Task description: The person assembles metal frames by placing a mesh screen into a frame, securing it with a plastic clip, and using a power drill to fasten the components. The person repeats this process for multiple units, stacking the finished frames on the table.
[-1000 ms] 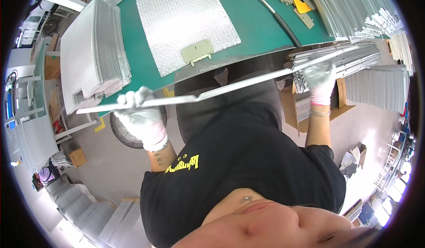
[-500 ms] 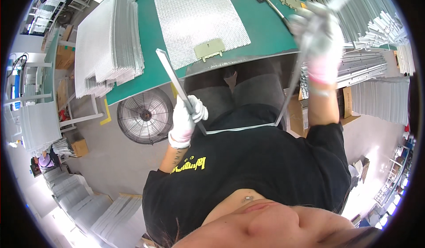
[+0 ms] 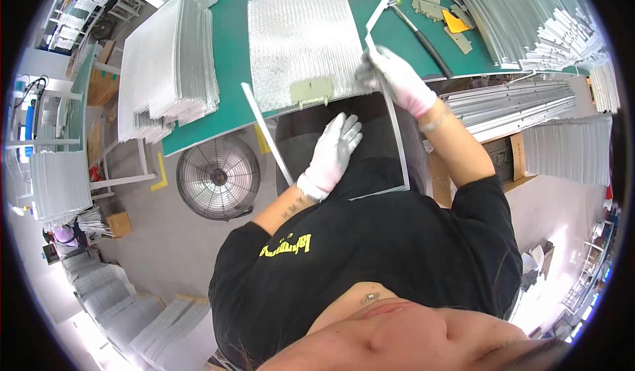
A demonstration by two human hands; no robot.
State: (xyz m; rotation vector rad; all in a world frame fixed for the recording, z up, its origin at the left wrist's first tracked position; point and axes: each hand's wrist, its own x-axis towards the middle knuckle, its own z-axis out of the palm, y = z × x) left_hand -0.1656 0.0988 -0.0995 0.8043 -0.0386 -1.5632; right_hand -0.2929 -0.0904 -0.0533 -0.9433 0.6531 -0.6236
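Frame: we hold a thin metal frame (image 3: 399, 139), bent into an open rectangle; its long sides run away from us toward the mesh sheet (image 3: 301, 43), and its near crosspiece lies over our lap, just below the counter (image 3: 231, 60) edge.
Right hand: our gloved right hand (image 3: 395, 76) has its grip clamped on the frame's far right corner, just right of the mesh sheet.
Left hand: our gloved left hand (image 3: 334, 149) lies flat with fingers spread, inside the frame, below the mesh sheet; its grip is apart and closes on nothing.
Hard to tell: the frame's left side (image 3: 266, 133) looks blurred, and where it meets the crosspiece is hidden behind our left wrist.
Clip: an olive plastic piece (image 3: 311, 91) sits on the mesh sheet's near edge.
Stacks: a pile of mesh sheets (image 3: 165, 63) stands left of the mesh sheet; metal strips (image 3: 522, 13) fan out to its right, cut off by the picture's rim.
Tools: a hammer (image 3: 423, 37) lies right of the mesh sheet.
Floor: a round fan (image 3: 217, 178) stands below the counter.
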